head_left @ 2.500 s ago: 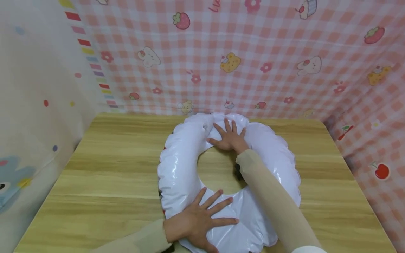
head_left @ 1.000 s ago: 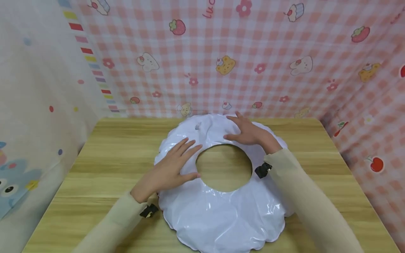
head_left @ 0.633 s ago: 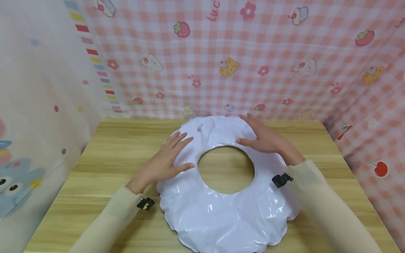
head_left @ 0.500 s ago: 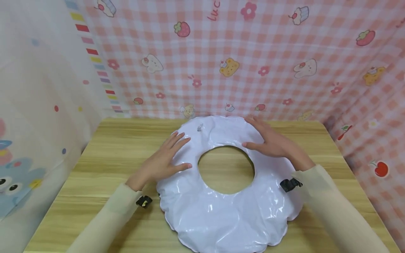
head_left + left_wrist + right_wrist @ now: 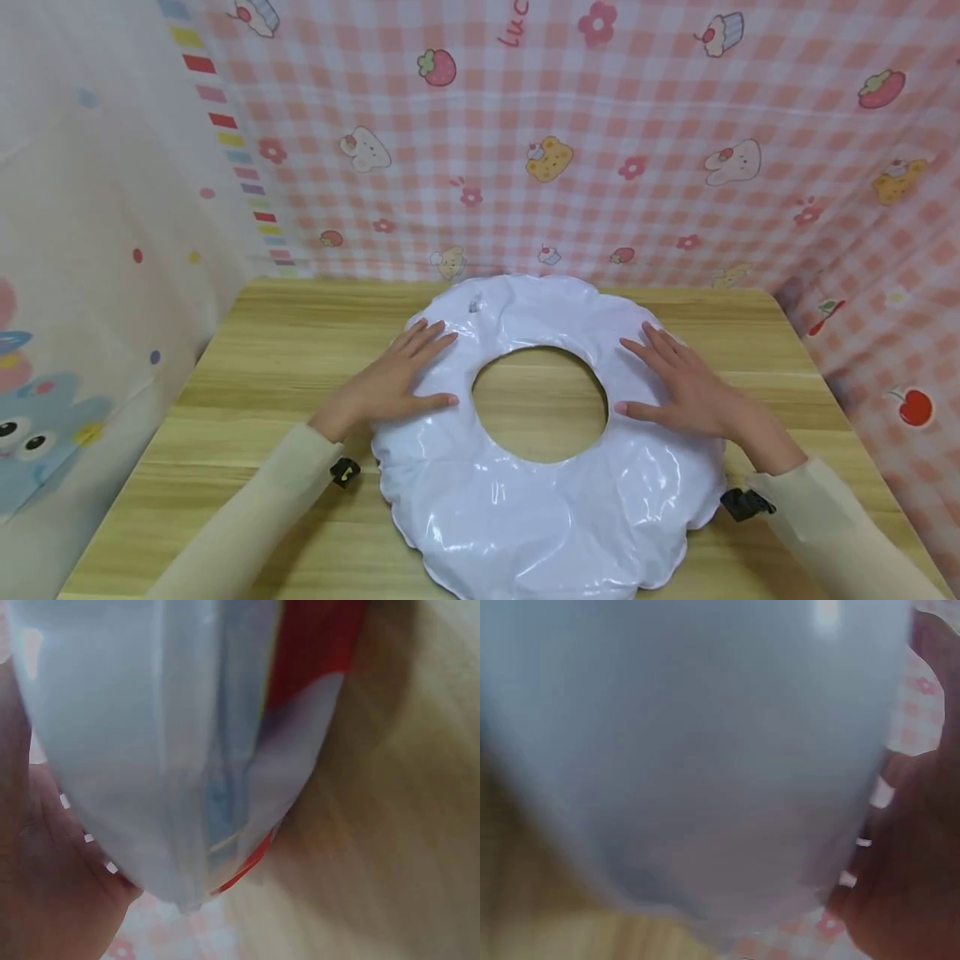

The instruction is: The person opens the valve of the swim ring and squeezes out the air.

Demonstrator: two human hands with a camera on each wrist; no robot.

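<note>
A white inflatable swim ring (image 5: 517, 525) lies on the wooden table, its glossy plain side up and its edge scalloped. Near its far left part sits a small clear valve (image 5: 474, 307). My left hand (image 5: 390, 383) rests on the ring's left side, fingers spread and thumb toward the hole. On the opposite side my right hand (image 5: 693, 392) lies over the ring with fingers extended. The left wrist view shows the ring's side seam (image 5: 191, 787) and a red patterned underside (image 5: 311, 652). In the right wrist view the ring's pale bulge (image 5: 705, 750) fills most of the picture.
The wood-grain table (image 5: 262, 375) extends to both sides of the ring. A pink checked cloth (image 5: 495, 125) hangs close behind the table and along the right. A pale printed cloth (image 5: 97, 208) hangs at the left. Dark wrist mounts (image 5: 746, 504) stick out below the sleeves.
Both hands pressed the ring's far and near parts earlier, then lifted to its two sides. The right hand has since slid right and nearer along the ring; the left stays about where it was.
</note>
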